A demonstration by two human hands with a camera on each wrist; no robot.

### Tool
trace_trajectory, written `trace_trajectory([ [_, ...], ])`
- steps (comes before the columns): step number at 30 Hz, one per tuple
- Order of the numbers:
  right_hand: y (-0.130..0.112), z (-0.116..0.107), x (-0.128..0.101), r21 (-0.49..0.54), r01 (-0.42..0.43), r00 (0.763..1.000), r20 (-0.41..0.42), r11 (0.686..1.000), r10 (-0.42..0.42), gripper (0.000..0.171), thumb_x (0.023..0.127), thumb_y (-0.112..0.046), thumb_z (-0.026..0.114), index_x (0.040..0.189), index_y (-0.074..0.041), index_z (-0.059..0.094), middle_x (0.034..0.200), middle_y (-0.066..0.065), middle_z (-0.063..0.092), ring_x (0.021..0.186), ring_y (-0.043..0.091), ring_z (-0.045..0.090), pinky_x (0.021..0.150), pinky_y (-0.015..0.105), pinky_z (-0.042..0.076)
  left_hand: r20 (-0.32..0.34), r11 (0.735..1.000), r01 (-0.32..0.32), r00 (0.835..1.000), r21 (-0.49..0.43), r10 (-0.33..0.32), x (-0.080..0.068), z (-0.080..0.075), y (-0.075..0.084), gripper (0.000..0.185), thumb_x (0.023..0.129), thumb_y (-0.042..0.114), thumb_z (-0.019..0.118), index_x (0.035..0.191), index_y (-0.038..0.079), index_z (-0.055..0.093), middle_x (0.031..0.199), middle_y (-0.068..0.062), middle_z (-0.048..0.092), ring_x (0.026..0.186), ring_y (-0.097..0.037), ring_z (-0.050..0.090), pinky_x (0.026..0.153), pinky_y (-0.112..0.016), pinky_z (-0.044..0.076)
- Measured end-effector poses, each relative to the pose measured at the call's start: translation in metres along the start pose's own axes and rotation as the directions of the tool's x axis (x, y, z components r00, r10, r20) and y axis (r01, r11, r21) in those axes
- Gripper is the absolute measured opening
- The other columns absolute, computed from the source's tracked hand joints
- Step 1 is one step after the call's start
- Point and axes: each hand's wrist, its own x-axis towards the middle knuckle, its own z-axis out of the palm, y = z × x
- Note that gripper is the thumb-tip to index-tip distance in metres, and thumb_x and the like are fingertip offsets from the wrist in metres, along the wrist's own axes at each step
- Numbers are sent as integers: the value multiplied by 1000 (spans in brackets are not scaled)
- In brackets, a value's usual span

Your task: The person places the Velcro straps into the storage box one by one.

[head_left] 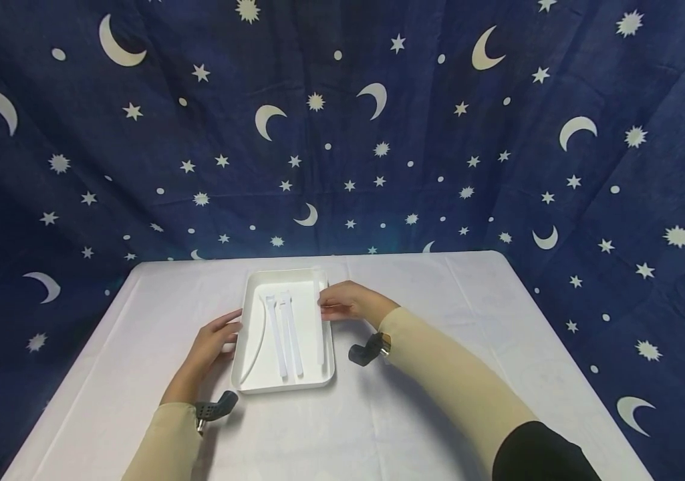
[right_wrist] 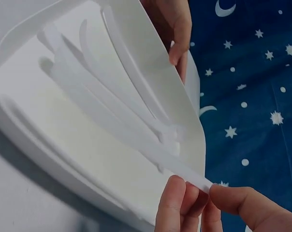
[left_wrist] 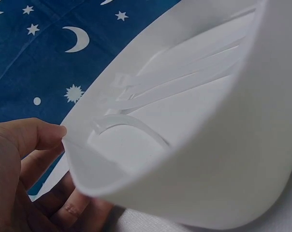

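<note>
A white rectangular tray (head_left: 285, 386) lies on the table with several thin white cable straps in it. Two straps (head_left: 292, 334) with wider slotted heads lie side by side, and a curved strap (head_left: 256, 351) rests along the left wall. With thumb and fingers my right hand (head_left: 351, 300) pinches the end of another strap (right_wrist: 136, 140), which slants over the tray by its right side. My left hand (head_left: 212, 341) grips the tray's left edge. In the left wrist view its thumb (left_wrist: 51, 133) touches the rim while the other fingers stay outside the wall, partly hidden.
Under the tray is a table with a white cloth (head_left: 426, 294). A dark blue curtain (head_left: 342, 127) with moons and stars hangs behind it and on both sides. Each wrist wears a small black camera (head_left: 366, 349).
</note>
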Motion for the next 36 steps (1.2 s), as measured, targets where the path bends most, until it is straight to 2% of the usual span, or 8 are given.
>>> trace_trajectory([
  [4,1,11,4,-9,10,1000,-6,1000,-10,13,82,8,63,90,0,60,85,10,62,68,15,63,82,29,58,1,1000,-1,1000,-1,1,0,1,1,59,98,37,55,151,16,40,143,-22,48,124,-37,54,80,-31,58],
  [8,3,20,8,-25,32,999,-7,999,-32,10,82,9,61,81,-1,60,80,9,61,65,14,62,72,24,60,3,1000,4,1000,-2,-4,-1,1,2,58,98,37,55,151,16,40,145,-22,47,125,-38,52,81,-31,58],
  [14,5,32,11,-53,79,997,-8,995,-80,10,81,11,60,81,2,62,72,7,58,57,12,60,64,21,59,2,1000,9,1000,7,-9,-3,1,3,59,98,37,55,151,16,40,145,-21,47,125,-37,53,82,-31,58],
  [23,15,54,26,-223,107,970,-189,969,-151,9,77,14,62,78,6,60,61,9,59,48,14,59,70,30,60,1,1000,0,1000,16,0,-2,1,3,59,98,39,55,151,15,40,144,-22,47,124,-38,53,84,-34,58],
  [28,23,62,37,-436,65,939,-278,898,-203,11,73,8,66,64,1,64,48,3,57,44,11,59,52,21,56,-1,1000,1,1000,13,-1,-1,0,2,58,98,38,55,150,17,41,144,-21,48,124,-37,53,84,-34,58],
  [31,27,64,40,-576,57,928,-270,816,-256,21,73,4,67,55,-4,61,43,-1,52,39,7,53,42,15,45,5,1000,-11,1000,25,11,-1,0,1,58,99,38,54,151,16,40,144,-22,48,125,-39,53,83,-35,58],
  [34,31,66,42,-610,83,921,-254,788,-294,29,74,5,66,50,-6,55,39,-3,46,34,6,45,36,13,38,5,1000,-12,1000,23,12,-1,0,1,58,98,38,54,150,16,41,144,-22,47,125,-39,53,83,-35,58],
  [36,32,67,43,-669,87,911,-247,738,-331,34,74,3,64,46,-9,49,36,-6,41,33,4,40,35,12,34,3,1000,-9,1000,20,9,-1,0,0,58,98,37,55,151,16,41,145,-22,47,125,-39,53,84,-36,58],
])
